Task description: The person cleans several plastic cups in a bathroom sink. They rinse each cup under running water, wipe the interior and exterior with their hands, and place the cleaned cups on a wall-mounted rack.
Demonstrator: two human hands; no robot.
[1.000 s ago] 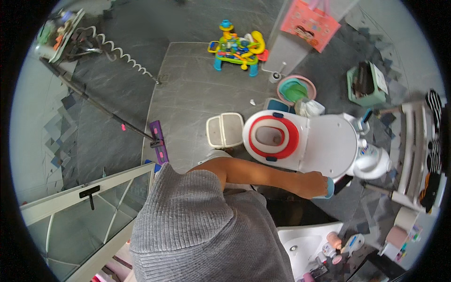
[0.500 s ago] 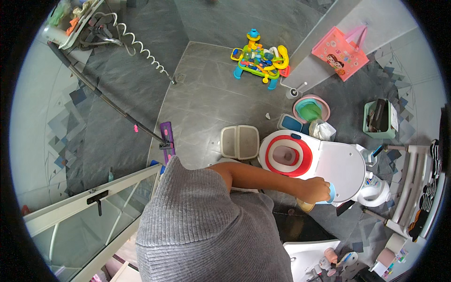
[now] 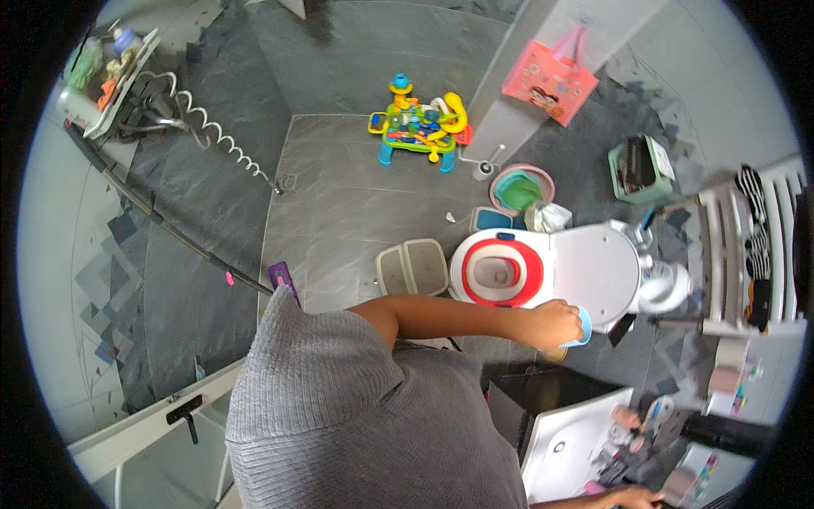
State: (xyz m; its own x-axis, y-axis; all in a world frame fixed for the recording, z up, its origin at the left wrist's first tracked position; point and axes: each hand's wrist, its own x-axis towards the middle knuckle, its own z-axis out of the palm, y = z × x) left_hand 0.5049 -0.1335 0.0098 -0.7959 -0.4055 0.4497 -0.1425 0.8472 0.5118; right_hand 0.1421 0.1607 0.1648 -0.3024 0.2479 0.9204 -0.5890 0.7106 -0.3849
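Note:
My left hand point(image 3: 553, 325) is closed round a light blue, curved, cup-like thing point(image 3: 583, 327) in front of the toilet. A tan rounded thing point(image 3: 555, 355) shows just below this hand; how the two relate is hidden. My right hand point(image 3: 638, 498) reaches out at the lower right, past the white washbasin point(image 3: 543, 462), with its fingers stretched toward a shelf. It is partly cut off by the picture's edge. The toilet's white lid point(image 3: 598, 271) lies beyond my left hand, and a red and white child seat point(image 3: 530, 293) sits on the bowl.
A grey lidded bin point(image 3: 413, 268) stands left of the toilet. Basins point(image 3: 549, 188) and a colourful toy table point(image 3: 424, 131) are farther back. A mop pole point(image 3: 182, 233) leans at left. Toiletries point(image 3: 623, 437) crowd the basin's edge, and a white rack point(image 3: 725, 263) stands at right.
My view has shifted, with the room's things now farther left. My right hand has come into sight at the lower right. My left hand keeps its hold on the light blue thing.

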